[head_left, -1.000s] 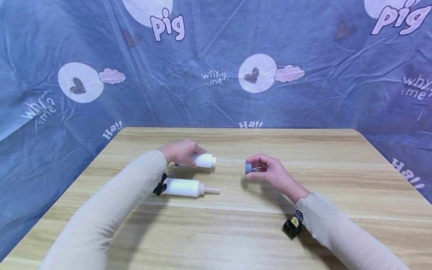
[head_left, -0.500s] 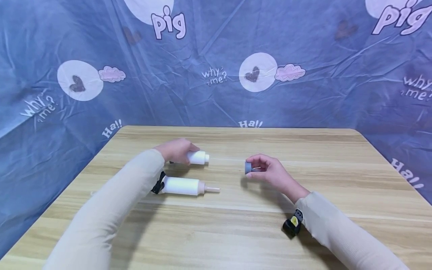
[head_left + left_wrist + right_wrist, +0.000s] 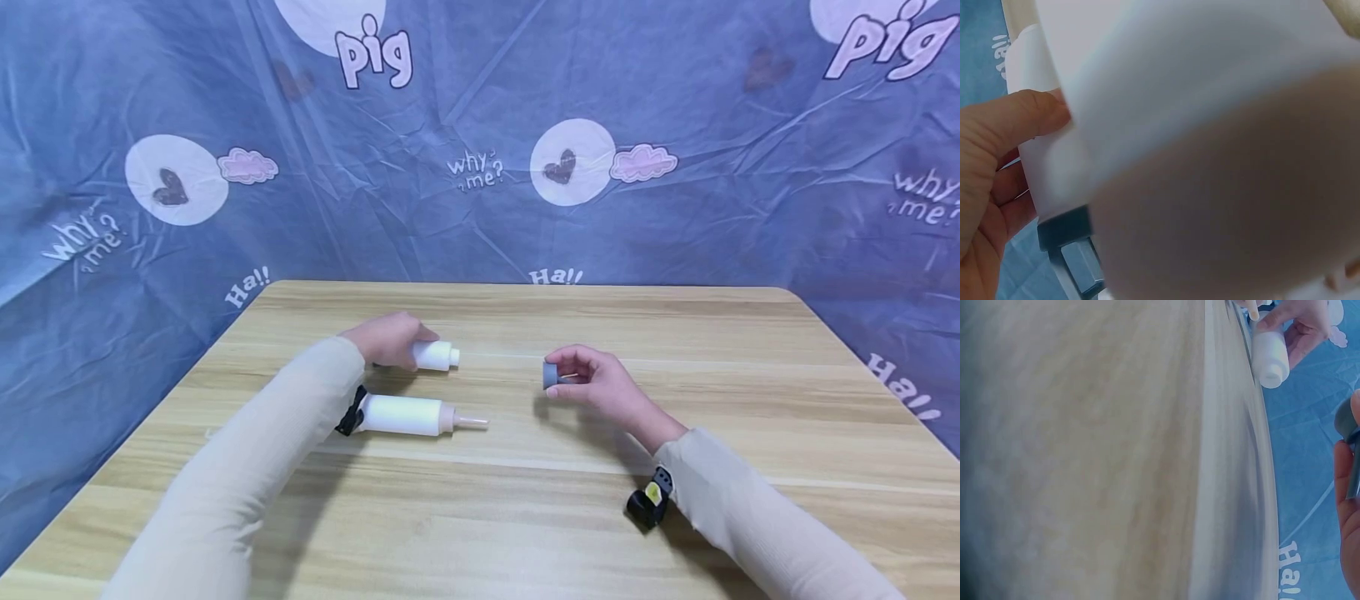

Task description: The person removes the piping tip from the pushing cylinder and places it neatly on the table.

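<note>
My left hand [image 3: 392,337] grips a white bottle [image 3: 432,356] lying sideways, its uncapped neck pointing right. In the left wrist view, thumb and fingers wrap this bottle [image 3: 1057,169], and a dark teal frame-like piece [image 3: 1069,234] sits at its end. My right hand [image 3: 596,379] pinches a grey cap [image 3: 551,375] with a thin stem, apart from the bottle. The right wrist view catches only the edge of this cap [image 3: 1344,419]. Nearer me lies a second white bottle [image 3: 405,415] with a pinkish collar and thin nozzle, partly behind my left wrist.
The wooden table [image 3: 480,517] ends at a blue printed cloth [image 3: 420,225] behind and at both sides. A black wrist camera [image 3: 647,507] hangs by my right sleeve. A blurred white surface [image 3: 1210,75] fills much of the left wrist view.
My left hand has moved a little to the left with the bottle, widening the gap to the cap. My right hand and the second bottle stay nearly in place.
</note>
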Demonstrator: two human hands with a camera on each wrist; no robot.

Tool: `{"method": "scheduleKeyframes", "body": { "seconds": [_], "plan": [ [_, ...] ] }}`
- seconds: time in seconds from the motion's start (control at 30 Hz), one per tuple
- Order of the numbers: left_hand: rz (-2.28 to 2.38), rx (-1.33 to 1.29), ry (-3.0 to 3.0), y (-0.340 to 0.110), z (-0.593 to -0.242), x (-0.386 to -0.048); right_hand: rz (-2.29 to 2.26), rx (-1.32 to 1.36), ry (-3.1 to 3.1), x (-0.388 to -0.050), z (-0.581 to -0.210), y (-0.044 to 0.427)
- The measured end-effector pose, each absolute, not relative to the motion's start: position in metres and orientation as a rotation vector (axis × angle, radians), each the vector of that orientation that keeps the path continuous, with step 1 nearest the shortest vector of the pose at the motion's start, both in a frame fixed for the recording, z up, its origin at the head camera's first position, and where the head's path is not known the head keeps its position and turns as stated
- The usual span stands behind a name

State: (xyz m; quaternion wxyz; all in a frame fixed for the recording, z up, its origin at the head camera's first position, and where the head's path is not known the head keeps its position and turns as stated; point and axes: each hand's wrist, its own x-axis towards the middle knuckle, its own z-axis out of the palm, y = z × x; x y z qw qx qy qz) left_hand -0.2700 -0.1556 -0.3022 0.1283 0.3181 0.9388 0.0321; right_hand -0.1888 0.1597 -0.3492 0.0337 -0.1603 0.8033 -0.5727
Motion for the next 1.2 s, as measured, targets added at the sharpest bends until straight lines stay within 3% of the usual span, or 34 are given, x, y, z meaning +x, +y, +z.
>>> {"method": "scheduleKeyframes", "body": {
  "seconds": [1.2],
  "plan": [
    [0.141, 0.908, 2.762, -0.1624, -0.3089, -0.2738, -1.76, -0.467, 2.448, -0.1912, -0.3499, 0.1599]
  ]
}}
